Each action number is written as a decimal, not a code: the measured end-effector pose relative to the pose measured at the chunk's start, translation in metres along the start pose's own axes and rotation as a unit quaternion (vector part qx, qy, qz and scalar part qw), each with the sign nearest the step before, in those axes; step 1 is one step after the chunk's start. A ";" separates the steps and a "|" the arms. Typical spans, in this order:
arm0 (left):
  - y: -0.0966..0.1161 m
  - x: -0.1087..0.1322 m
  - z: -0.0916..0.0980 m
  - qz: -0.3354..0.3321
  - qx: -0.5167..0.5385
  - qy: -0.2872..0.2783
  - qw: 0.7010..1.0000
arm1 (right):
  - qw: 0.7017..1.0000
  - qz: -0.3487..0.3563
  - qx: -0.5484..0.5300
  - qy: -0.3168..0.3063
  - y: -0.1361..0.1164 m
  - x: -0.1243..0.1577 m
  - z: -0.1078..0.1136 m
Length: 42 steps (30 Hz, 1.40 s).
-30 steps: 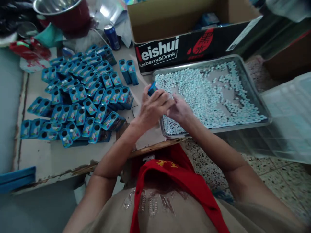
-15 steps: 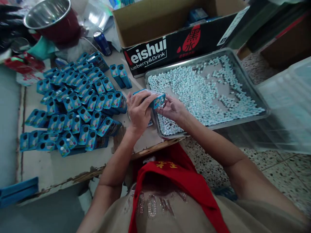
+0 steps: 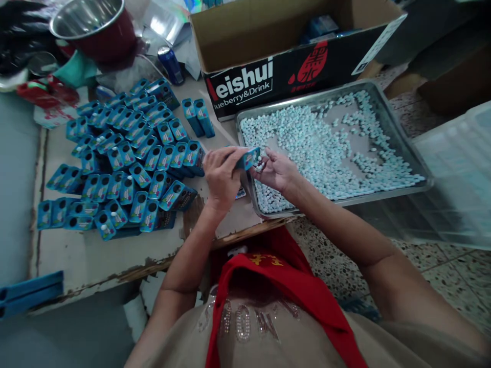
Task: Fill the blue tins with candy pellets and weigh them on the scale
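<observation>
My left hand [image 3: 224,171] is wrapped round a small blue tin [image 3: 250,158], held sideways with its end pointing at my right hand. My right hand [image 3: 276,171] is cupped palm up, close against that end. A few pale tablets [image 3: 260,164] show between its fingertips and the tin. Below and beyond this hand lies a metal tray [image 3: 428,181] spread with many loose white and pale-blue tablets [image 3: 303,138]. Left of my hands, several blue tins [image 3: 140,174] stand packed together on the table, a few with tablets on their tops. Two more tins [image 3: 198,117] stand apart.
A black printed carton [image 3: 245,84] holding some blue packs stands behind the tray. A blue can [image 3: 171,65] and a dark red pot [image 3: 94,38] are at the back left. A clear plastic bin [image 3: 456,168] stands at the right, and the table's worn edge [image 3: 245,236] runs before me.
The tin's end has tipped further toward my right hand, and tablets now show at its fingertips. The whole view has shifted slightly, moving the scene to the right.
</observation>
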State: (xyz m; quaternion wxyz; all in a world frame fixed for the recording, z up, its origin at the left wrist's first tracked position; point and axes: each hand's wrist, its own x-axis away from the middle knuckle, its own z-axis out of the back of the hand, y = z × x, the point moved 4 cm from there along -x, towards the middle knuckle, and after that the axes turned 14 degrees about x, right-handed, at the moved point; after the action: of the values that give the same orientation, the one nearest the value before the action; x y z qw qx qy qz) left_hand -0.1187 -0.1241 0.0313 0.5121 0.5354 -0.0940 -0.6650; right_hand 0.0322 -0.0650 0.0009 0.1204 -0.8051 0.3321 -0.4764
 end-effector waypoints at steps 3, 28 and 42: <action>-0.020 0.012 0.014 0.096 0.092 0.055 0.990 | 1.000 -0.007 0.017 -0.011 -0.002 0.002 0.007; 0.021 0.065 0.131 0.080 0.065 0.077 0.992 | 0.925 0.081 0.369 -0.049 -0.038 0.034 0.005; 0.038 0.039 0.126 -0.022 0.029 0.145 0.989 | 0.840 0.177 0.493 -0.143 -0.044 0.048 -0.056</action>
State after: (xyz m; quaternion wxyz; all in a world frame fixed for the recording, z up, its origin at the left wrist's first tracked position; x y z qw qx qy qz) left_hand -0.1948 -0.2251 0.0842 0.4895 0.6428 -0.0260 -0.5887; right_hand 0.0190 -0.0557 0.0851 0.6299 -0.6259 0.1693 -0.4275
